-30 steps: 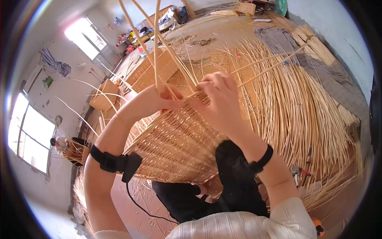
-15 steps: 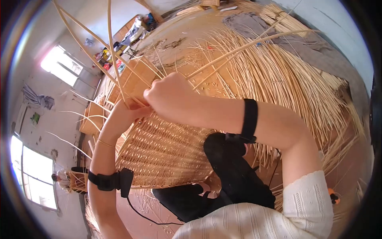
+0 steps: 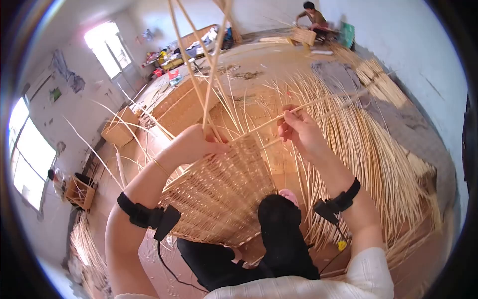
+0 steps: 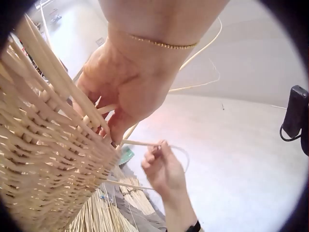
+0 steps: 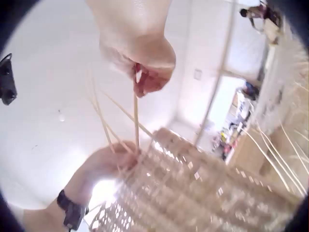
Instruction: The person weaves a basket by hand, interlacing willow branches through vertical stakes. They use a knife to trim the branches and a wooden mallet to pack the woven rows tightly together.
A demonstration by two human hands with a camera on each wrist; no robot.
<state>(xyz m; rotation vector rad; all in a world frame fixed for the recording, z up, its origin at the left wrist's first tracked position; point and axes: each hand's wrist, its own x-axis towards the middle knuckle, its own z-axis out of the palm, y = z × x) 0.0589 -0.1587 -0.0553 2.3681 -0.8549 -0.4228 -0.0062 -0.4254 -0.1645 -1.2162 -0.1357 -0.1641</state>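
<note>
A woven wicker basket, its wall made of pale rods, leans above the person's dark-trousered knees. My left hand grips its upper rim, thumb on the near side; the left wrist view shows those fingers curled in among the rods at the edge. Off to the right, my right hand pinches a long pale rod that runs out from the rim beside the left hand. That rod stretches straight between both hands in the right wrist view. Several tall uprights rise past the left hand.
A broad heap of loose rods spreads on the floor at right, beside a grey cloth. Woven boxes stand at left. Another person sits at the far wall. Thin stakes stick out on the left.
My right hand went from the rim across to beside the left hand, then drew back rightward with the rod pinched. My left hand stays at the rim. The head view has swung about.
</note>
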